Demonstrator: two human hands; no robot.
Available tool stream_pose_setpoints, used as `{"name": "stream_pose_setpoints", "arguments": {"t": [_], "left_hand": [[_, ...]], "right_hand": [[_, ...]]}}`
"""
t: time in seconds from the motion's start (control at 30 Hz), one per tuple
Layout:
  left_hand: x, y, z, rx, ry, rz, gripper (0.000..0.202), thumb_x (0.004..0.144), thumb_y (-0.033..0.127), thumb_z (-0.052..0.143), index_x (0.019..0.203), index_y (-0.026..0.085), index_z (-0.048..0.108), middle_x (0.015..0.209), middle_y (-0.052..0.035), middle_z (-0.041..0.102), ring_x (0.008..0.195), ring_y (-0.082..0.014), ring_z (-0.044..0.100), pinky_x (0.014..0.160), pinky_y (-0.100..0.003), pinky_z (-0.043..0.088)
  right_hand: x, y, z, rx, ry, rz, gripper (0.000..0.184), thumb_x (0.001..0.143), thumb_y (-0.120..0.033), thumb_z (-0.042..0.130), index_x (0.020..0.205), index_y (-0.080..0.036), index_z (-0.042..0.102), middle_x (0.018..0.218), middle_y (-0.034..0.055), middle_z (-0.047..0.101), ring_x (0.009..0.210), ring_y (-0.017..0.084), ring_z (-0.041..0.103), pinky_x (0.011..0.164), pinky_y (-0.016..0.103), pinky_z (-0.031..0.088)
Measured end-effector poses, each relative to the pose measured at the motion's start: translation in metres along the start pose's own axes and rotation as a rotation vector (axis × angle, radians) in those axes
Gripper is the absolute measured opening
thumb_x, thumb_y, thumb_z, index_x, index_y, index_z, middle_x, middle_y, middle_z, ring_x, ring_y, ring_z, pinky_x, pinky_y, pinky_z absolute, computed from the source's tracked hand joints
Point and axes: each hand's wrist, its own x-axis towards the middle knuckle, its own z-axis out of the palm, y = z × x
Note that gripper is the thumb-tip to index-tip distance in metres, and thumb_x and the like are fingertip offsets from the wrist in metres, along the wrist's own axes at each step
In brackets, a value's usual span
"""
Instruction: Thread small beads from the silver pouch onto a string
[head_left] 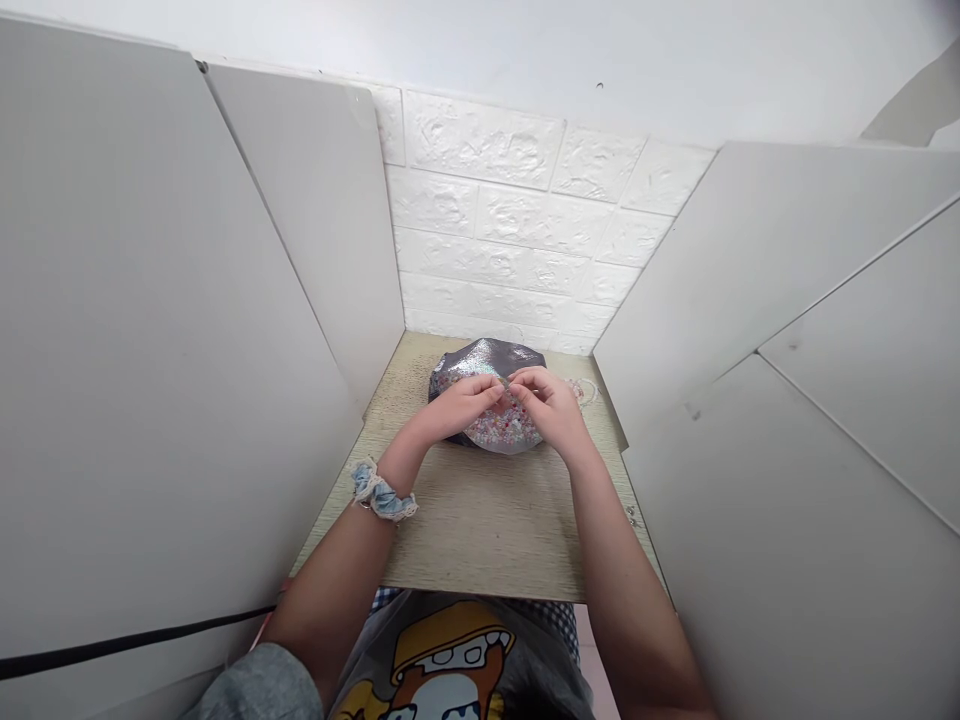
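Over a pile of small pink, red and clear beads (504, 432), my left hand (463, 405) and my right hand (551, 408) meet with their fingertips close together. Both hands are closed in a pinch. What sits between the fingertips is too small to make out. The beads lie in an opened dark bag with a shiny silvery side (487, 355), which rests on the wooden tabletop (487, 530). Just right of my right hand, a loop of pale beaded string (589, 390) lies on the table, partly hidden by that hand.
Pale panels stand close on the left (300, 190) and on the right (750, 260) of the narrow table. A white brick-patterned wall (510, 210) closes off the back. Tiny bits (631, 515) lie by the right edge. A blue scrunchie (382, 494) circles my left wrist.
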Motion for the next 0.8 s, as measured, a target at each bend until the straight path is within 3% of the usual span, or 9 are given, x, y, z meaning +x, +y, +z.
{"name": "stream_pose_setpoints", "arguments": {"t": [0.1,0.2,0.37,0.57,0.8], "left_hand": [[0.001,-0.002,0.0,-0.021,0.023,0.017,0.03,0.078,0.041,0.037,0.074,0.014,0.05,0.081,-0.0037,0.055,0.082,-0.0139,0.051,0.075,-0.026,0.039],[0.003,-0.003,0.001,-0.037,0.073,0.02,0.031,0.079,0.041,0.035,0.069,0.015,0.048,0.072,-0.0018,0.051,0.071,-0.0114,0.049,0.068,-0.024,0.038],[0.005,-0.009,0.002,-0.199,0.176,-0.002,0.028,0.077,0.04,0.04,0.062,0.017,0.036,0.055,0.0042,0.031,0.049,-0.0068,0.033,0.049,-0.02,0.032],[0.006,-0.01,0.0,-0.053,0.256,-0.06,0.025,0.077,0.038,0.04,0.064,0.017,0.038,0.054,0.0042,0.029,0.046,-0.0062,0.028,0.043,-0.018,0.024],[0.006,-0.006,0.002,-0.146,0.261,-0.059,0.025,0.077,0.036,0.04,0.063,0.017,0.037,0.053,0.0043,0.03,0.043,-0.0054,0.027,0.041,-0.018,0.022]], "right_hand": [[-0.001,0.001,0.0,-0.032,0.009,0.029,0.016,0.074,-0.031,0.047,0.074,-0.017,0.055,0.082,0.0032,0.057,0.071,0.013,0.05,0.062,0.025,0.039],[-0.001,0.002,0.0,-0.121,-0.012,0.058,0.019,0.077,-0.033,0.043,0.078,-0.017,0.053,0.073,0.0006,0.055,0.063,0.011,0.048,0.058,0.023,0.037],[0.001,0.013,0.0,-0.479,-0.066,-0.007,0.016,0.077,-0.016,0.04,0.078,-0.016,0.056,0.081,0.0036,0.055,0.077,0.012,0.049,0.072,0.024,0.037],[0.001,0.019,0.002,-0.907,-0.284,0.241,0.025,0.073,-0.003,0.036,0.074,-0.011,0.06,0.08,0.0087,0.056,0.072,0.012,0.051,0.067,0.022,0.036],[-0.004,0.021,0.005,-0.996,-0.348,0.373,0.023,0.068,0.001,0.041,0.074,-0.009,0.061,0.069,0.01,0.059,0.064,0.013,0.055,0.06,0.021,0.037]]}}
